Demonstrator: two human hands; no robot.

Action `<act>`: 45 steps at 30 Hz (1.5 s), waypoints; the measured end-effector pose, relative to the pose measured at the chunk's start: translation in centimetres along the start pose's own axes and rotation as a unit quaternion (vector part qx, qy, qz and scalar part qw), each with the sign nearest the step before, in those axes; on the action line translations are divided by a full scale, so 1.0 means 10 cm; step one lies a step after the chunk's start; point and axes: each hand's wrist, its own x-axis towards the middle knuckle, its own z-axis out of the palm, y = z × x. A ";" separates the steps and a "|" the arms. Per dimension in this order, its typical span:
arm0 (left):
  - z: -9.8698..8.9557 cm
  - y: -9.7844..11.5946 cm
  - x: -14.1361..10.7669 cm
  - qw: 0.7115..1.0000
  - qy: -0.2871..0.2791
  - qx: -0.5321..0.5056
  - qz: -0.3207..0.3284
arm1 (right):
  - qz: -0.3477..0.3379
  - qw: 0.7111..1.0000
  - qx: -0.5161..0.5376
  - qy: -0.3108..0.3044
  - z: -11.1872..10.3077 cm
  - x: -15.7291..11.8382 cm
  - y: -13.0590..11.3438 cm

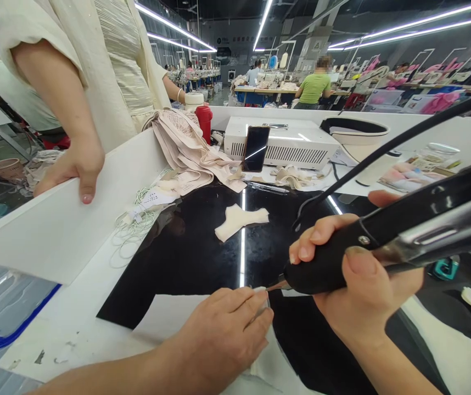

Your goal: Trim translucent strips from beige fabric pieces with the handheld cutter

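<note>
My left hand (pixel 231 329) is closed, its fingers pinching the edge of a white cloth piece (pixel 173 312) at the bottom centre. My right hand (pixel 363 280) is wrapped round a black handheld tool (pixel 321 263) with a metal lever and a cable. The tool's thin metal tip touches or nearly touches the cloth edge at my left fingertips; the exact contact is too small to tell. Beyond my hands, a small cream cut piece (pixel 239 220) lies on the glossy black surface (pixel 202 263).
At the left, another person's hand (pixel 74 164) rests on a white side panel (pixel 128 164). Pinkish fabric strips (pixel 186 148), a phone (pixel 256 148) and a white vented box (pixel 285 144) stand behind. A teal item (pixel 445 269) lies at the right. The black cable (pixel 387 145) arches overhead.
</note>
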 end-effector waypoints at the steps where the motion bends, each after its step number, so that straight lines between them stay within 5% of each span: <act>1: -0.01 0.00 0.00 1.000 0.001 0.001 0.000 | -0.001 1.000 -0.003 -0.002 0.00 -0.01 0.01; 39: 0.04 0.05 -0.01 1.000 -0.009 0.004 -0.013 | -0.004 1.000 -0.027 -0.014 0.09 -0.08 0.07; 45: -0.03 -0.09 0.00 0.999 -0.036 -0.014 -0.015 | 0.004 0.998 -0.056 0.019 0.11 0.03 -0.09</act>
